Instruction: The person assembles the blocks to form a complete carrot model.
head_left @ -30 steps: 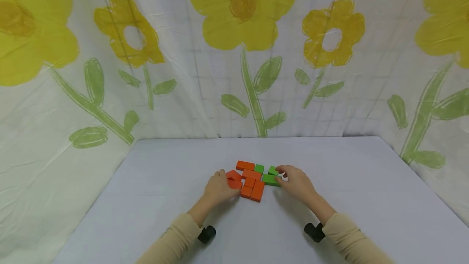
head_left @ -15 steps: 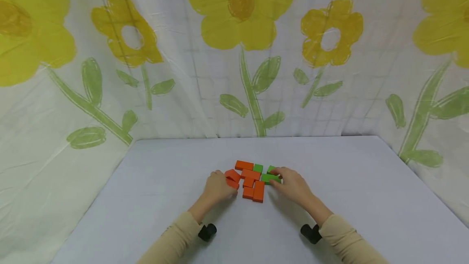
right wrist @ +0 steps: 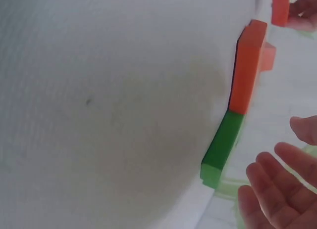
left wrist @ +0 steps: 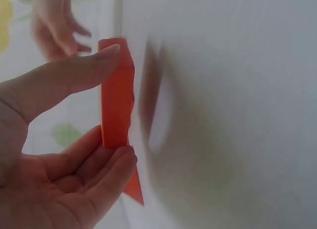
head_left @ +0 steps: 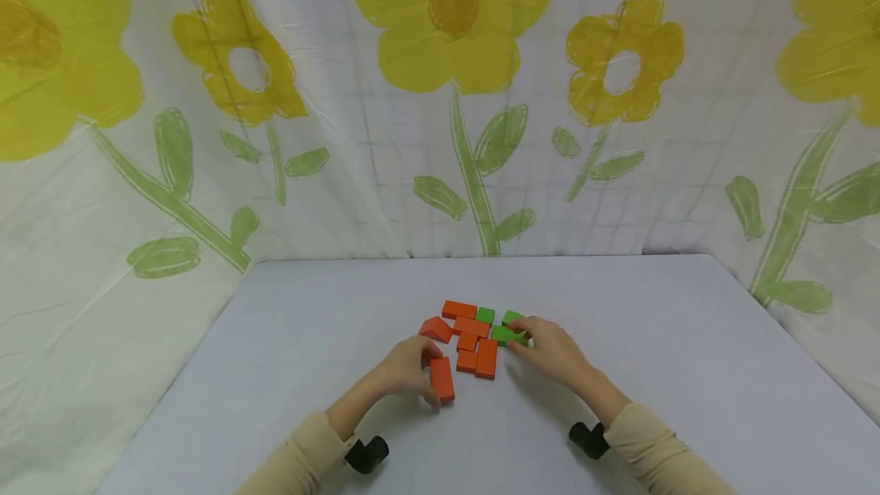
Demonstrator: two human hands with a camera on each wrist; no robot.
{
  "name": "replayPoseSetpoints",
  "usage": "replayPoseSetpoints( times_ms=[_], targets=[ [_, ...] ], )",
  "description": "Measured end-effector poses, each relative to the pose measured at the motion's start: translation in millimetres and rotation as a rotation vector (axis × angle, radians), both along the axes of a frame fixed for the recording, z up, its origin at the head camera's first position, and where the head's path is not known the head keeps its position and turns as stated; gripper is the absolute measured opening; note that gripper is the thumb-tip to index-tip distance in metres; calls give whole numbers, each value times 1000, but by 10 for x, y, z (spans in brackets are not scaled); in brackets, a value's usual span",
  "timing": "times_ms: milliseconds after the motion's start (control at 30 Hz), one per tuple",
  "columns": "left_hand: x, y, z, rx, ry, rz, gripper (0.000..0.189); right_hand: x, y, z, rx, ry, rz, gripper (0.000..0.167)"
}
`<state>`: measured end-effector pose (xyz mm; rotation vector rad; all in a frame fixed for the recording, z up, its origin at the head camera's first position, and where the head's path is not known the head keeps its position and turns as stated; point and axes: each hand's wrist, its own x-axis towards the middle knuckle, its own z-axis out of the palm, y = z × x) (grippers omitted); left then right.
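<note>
Flat orange and green blocks lie in a cluster [head_left: 474, 334] on the white table [head_left: 275, 373]. My left hand [head_left: 431, 382] pinches a long orange block [head_left: 442, 379] just in front of the cluster's left side. The left wrist view shows that orange block [left wrist: 117, 98] held between the thumb [left wrist: 74, 75] and the fingers. My right hand [head_left: 524, 340] lies at the right end of a long green block [head_left: 506, 334], fingers relaxed. In the right wrist view the fingers [right wrist: 270, 187] stay slightly apart from the green block [right wrist: 223, 145], which butts against an orange block [right wrist: 247, 73].
An orange wedge [head_left: 437, 328] lies at the cluster's left, two small green blocks [head_left: 485, 315] at its back. A flower-print sheet [head_left: 454, 98] hangs behind and beside the table. The tabletop stretches bare to left, right and front.
My left hand has drawn the long orange block away from the wedge toward the table's front and turned it lengthwise. The right hand has barely moved by the green block.
</note>
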<state>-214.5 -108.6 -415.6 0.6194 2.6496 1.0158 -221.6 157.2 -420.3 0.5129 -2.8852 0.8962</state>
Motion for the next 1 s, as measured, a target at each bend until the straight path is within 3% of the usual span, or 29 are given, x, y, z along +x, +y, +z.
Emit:
replayPoseSetpoints(
  times_ms=[133, 300, 500, 700, 1000],
  targets=[
    [99, 81, -25, -13, -3, -90, 56, -4, -41, -15, -27, -28, 43, 26],
    [146, 155, 3, -40, -14, -131, 56, -7, -91, -12, -42, -71, 116, 30],
    [142, 170, 21, -65, -67, -131, 54, -11, -164, 0, 15, -107, 153, 42],
    [100, 146, 1, -5, -133, -88, 42, -19, -223, -10, 114, -119, 130, 58],
    [108, 154, -16, 30, -106, -59, 32, -19, -315, -38, 197, -142, 88, 62]
  ],
)
